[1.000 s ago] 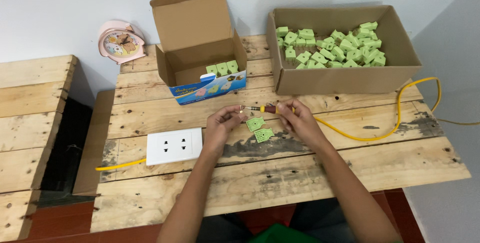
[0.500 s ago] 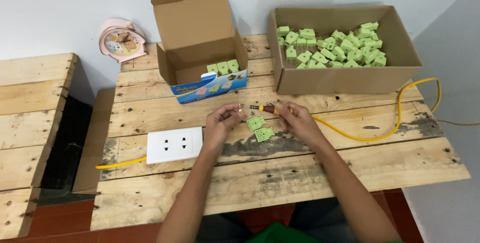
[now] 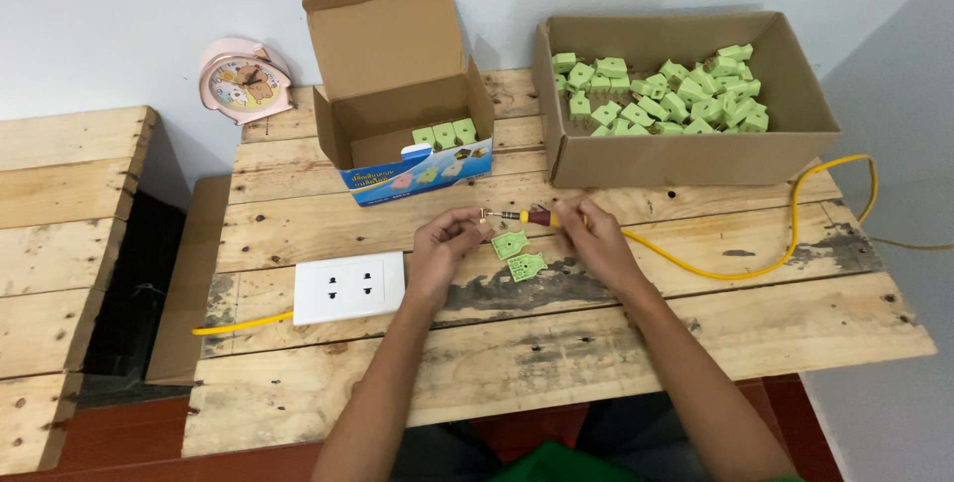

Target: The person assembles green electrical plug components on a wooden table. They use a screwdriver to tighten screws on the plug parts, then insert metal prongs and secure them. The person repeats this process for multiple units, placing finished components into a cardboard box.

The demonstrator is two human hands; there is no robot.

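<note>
Head view: both hands over the middle of the wooden pallet tabletop (image 3: 556,363). Right hand (image 3: 586,234) has its grip pinched on a small screwdriver (image 3: 532,216) with a red-and-yellow handle, shaft pointing left. Left hand (image 3: 447,243) has its fingers curled, grip pinching something small at the driver tip; too small to tell what.

Two green plug halves (image 3: 517,253) lie flat on the boards between the hands, just below the driver.

White socket plate (image 3: 348,286) just left of the left hand, with a yellow cable (image 3: 755,268) running off to the right. Small open box (image 3: 397,114) with a few green plugs behind; big carton (image 3: 686,94) full of green plugs at back right. Pink alarm clock (image 3: 243,80) against the wall.

Risks, as I judge them:
- Tip slips off the small part and jabs the left fingers, since they sit right at the point.
- Small part drops into a gap between the planks.
- A wrist nudges the loose halves off position.
</note>
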